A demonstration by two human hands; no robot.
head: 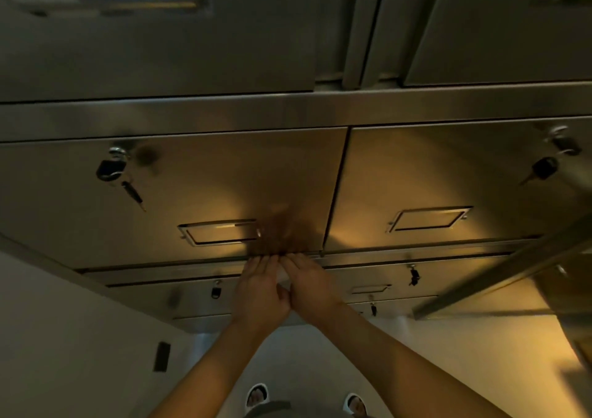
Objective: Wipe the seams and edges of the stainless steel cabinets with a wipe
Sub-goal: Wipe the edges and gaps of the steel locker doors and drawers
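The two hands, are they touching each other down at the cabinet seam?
Touching. The head view shows the left hand and right hand pressed side by side with no gap, a white wipe between them.

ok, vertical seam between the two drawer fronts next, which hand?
Probably right. The right hand sits nearer the vertical seam, just below its bottom end; the left hand is further left. The wipe lies between both.

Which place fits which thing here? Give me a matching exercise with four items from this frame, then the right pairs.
Things:
1. left hand
2. wipe
3. bunch of keys
4. recessed handle

Places:
A. on the right drawer front
B. hanging from the lock at upper left of the left drawer
C. between the two hands
D. fingertips at the left drawer's bottom edge

Pairs: 1-D, 2-C, 3-B, 4-A
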